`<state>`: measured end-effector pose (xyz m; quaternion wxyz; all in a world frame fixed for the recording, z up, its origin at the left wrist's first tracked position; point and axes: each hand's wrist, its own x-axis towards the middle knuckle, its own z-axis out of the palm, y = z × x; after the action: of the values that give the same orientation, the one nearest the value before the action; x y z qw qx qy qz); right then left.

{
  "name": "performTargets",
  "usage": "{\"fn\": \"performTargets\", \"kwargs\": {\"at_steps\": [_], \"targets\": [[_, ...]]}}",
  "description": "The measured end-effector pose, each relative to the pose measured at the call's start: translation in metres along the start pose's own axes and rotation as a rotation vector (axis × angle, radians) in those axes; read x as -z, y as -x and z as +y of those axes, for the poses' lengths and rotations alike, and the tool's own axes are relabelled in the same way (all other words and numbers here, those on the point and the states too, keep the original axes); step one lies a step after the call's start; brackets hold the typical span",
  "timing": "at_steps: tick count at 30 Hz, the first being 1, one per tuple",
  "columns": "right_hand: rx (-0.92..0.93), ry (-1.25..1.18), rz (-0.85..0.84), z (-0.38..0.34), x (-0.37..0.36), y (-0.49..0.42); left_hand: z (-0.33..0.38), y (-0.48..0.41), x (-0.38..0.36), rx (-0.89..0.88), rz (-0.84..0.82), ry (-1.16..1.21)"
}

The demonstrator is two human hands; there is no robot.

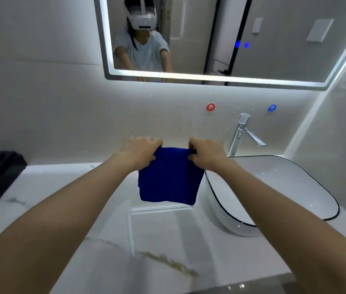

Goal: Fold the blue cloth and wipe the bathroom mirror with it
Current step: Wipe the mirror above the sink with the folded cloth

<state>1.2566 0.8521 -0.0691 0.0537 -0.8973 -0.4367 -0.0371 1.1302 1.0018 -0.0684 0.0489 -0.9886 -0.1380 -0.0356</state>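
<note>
- currently: left hand point(140, 152), right hand point(207, 154), each pinching a top corner of soft blue square cloth point(169, 179).
- risk: a loose pinch could drop it.

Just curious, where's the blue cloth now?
Mid head view: the blue cloth hangs from the left hand and right hand over the counter, left of the basin.
</note>
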Motion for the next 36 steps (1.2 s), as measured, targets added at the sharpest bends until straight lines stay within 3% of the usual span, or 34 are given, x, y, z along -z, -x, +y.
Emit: {"fn": "performTargets", "kwargs": {"at_steps": [10,17,22,30,36], "targets": [[0.04,0.031,-0.13,0.009,-0.012,0.061,0.032,0.046,-0.023,-0.093,-0.04,0.036],[0.066,-0.017,-0.381,0.023,-0.037,0.066,0.044,0.038,-0.049,-0.122,-0.303,0.134],[0.075,0.03,-0.494,0.031,-0.092,0.057,0.055,0.029,-0.103,-0.103,-0.445,0.16],[0.035,0.086,-0.33,0.045,-0.159,0.026,0.054,-0.007,-0.162,0.015,-0.34,0.183],[0.125,0.228,-0.281,0.051,-0.186,-0.006,0.049,-0.031,-0.196,0.045,-0.282,0.009]]}}
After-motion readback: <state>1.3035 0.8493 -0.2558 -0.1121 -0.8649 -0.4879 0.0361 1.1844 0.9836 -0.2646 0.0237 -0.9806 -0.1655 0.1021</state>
